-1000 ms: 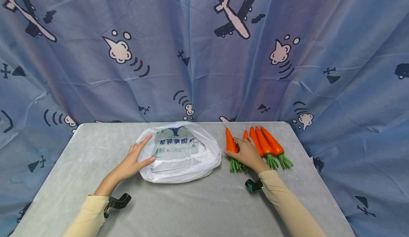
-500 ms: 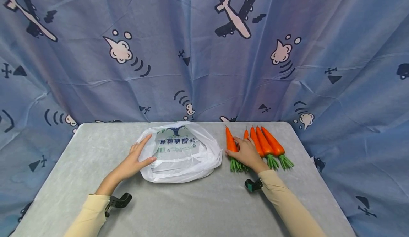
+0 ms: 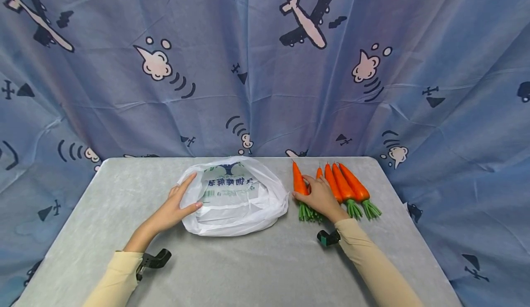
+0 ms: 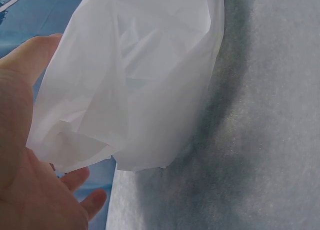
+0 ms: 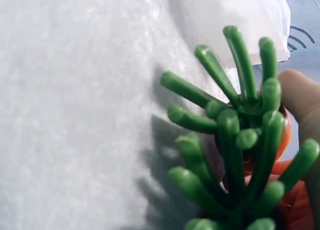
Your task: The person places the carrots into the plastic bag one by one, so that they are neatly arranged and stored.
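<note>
A white plastic bag [image 3: 238, 222] with printed characters lies with its mouth open in the middle of the table in the head view. My left hand [image 3: 170, 209] is at its left rim, thumb and fingers spread wide and fairly straight; the bag's wall [image 4: 140, 90] hides part of those fingers in the left wrist view. To the right of the bag, my right hand [image 3: 325, 199] grips an orange carrot [image 3: 298, 180], thumb on its left side. Its green stems [image 5: 242, 85] show in the right wrist view. A second carrot [image 3: 319, 172] is mostly covered by that hand.
Right of my right hand, several more carrots [image 3: 352, 182] lie side by side, tips pointing to the back. Under everything is a pale grey table [image 3: 240, 270], with a blue patterned curtain [image 3: 265, 90] behind its far edge.
</note>
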`<move>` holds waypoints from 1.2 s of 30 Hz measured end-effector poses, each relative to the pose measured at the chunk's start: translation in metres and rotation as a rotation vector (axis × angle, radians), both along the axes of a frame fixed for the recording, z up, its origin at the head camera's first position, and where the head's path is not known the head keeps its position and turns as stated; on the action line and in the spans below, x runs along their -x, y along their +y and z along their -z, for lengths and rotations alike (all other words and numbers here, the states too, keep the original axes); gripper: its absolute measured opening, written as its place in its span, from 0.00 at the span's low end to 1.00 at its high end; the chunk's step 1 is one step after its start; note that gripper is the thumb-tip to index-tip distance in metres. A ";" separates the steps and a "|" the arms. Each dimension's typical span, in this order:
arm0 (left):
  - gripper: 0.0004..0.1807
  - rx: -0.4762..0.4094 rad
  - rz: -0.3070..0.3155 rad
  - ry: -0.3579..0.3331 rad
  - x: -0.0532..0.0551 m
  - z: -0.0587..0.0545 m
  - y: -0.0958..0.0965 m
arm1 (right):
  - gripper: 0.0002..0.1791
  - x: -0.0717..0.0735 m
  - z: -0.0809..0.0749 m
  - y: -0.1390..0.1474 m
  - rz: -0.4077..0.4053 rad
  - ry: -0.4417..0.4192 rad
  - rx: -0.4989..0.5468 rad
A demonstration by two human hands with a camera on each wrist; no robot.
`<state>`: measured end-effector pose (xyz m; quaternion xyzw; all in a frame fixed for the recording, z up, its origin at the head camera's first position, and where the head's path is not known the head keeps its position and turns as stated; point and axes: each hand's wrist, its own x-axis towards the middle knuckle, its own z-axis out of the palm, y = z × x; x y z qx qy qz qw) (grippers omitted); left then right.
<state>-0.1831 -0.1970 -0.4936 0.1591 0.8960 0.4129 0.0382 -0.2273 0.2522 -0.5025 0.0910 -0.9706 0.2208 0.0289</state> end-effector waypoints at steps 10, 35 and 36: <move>0.49 0.005 -0.001 -0.008 0.000 -0.002 0.001 | 0.42 0.002 -0.011 -0.001 -0.008 -0.044 0.109; 0.53 -0.005 -0.003 -0.050 -0.002 -0.004 0.001 | 0.41 -0.007 -0.045 -0.013 0.010 -0.085 0.255; 0.53 -0.005 -0.005 -0.055 -0.002 -0.004 0.001 | 0.41 -0.008 -0.046 -0.014 0.010 -0.091 0.261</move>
